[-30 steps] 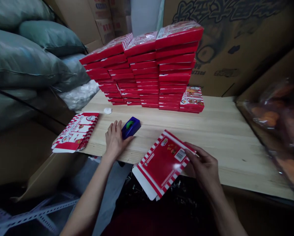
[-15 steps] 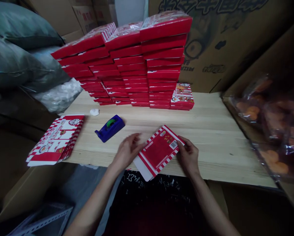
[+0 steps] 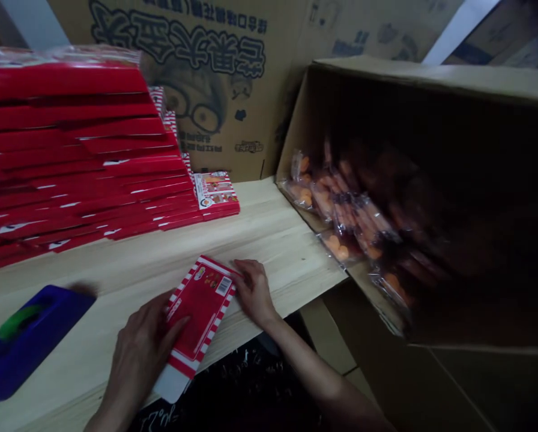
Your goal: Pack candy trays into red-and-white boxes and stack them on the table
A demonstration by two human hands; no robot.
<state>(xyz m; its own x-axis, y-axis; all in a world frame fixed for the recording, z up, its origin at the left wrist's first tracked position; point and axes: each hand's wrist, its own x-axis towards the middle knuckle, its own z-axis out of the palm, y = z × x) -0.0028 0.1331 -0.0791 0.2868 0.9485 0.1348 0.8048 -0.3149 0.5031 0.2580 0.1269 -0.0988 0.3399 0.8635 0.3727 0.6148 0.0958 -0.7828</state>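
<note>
A flat red box with red-and-white striped edges lies on the wooden table at its near edge. My left hand rests on the box's left side with its fingers spread flat. My right hand holds the box's far right corner, fingers curled on it. A white flap of the box hangs over the table's edge.
Tall stacks of red boxes fill the table's back left. A blue tape dispenser sits at the near left. A large open carton of orange snack packets lies on its side at the right. Printed cartons stand behind.
The view has swung to the right, bringing the open carton of packets into sight. Both hands stay on the red box, and the left hand now lies flat on it.
</note>
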